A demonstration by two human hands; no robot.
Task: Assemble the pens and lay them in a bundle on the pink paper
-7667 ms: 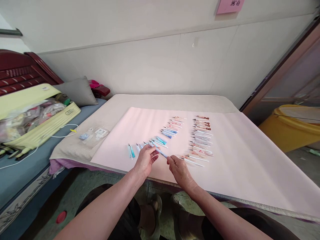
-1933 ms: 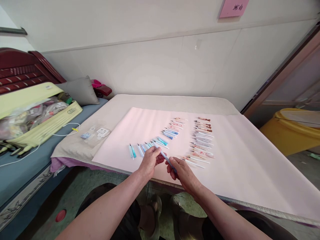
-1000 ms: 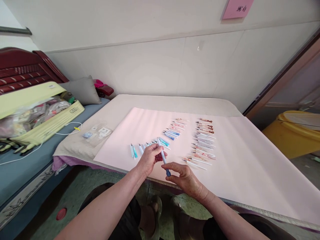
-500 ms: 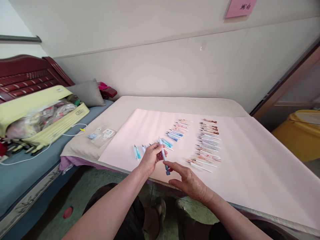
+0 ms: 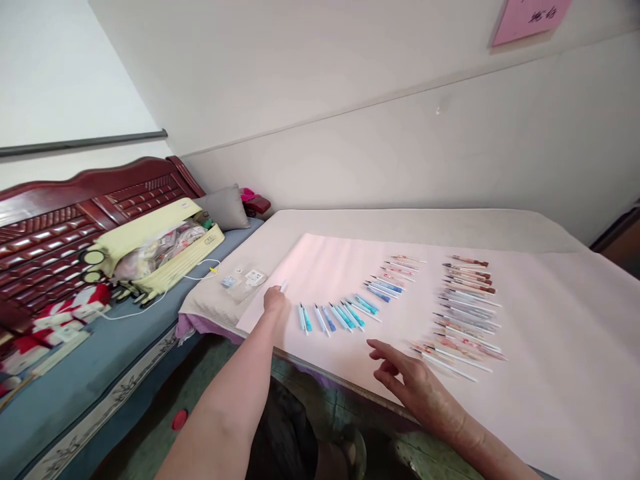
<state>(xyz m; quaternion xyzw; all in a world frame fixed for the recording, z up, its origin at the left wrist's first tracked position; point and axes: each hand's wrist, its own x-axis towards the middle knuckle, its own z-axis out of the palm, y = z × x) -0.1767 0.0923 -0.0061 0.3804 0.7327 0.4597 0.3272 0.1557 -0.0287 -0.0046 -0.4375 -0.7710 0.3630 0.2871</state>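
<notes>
My left hand (image 5: 275, 301) reaches out over the left edge of the pink sheet (image 5: 550, 347) and is closed on a white pen (image 5: 283, 286), whose tip sticks up past the fingers. It sits just left of a slanted row of blue and teal pens (image 5: 340, 315). My right hand (image 5: 411, 380) hovers open, fingers spread, over the sheet's near edge, holding nothing. A second row of white and reddish pens (image 5: 463, 307) lies just beyond and right of it.
Small plastic packets (image 5: 243, 280) lie on the beige cover left of the pink sheet. An open yellow case (image 5: 160, 250) full of bagged items sits on a blue bed with a red headboard (image 5: 55, 227). A grey pillow (image 5: 223, 207) is behind it.
My left hand carried the pen leftward to the far-left end of the blue row. My right hand let go of the pen and opened. The view swung left.
</notes>
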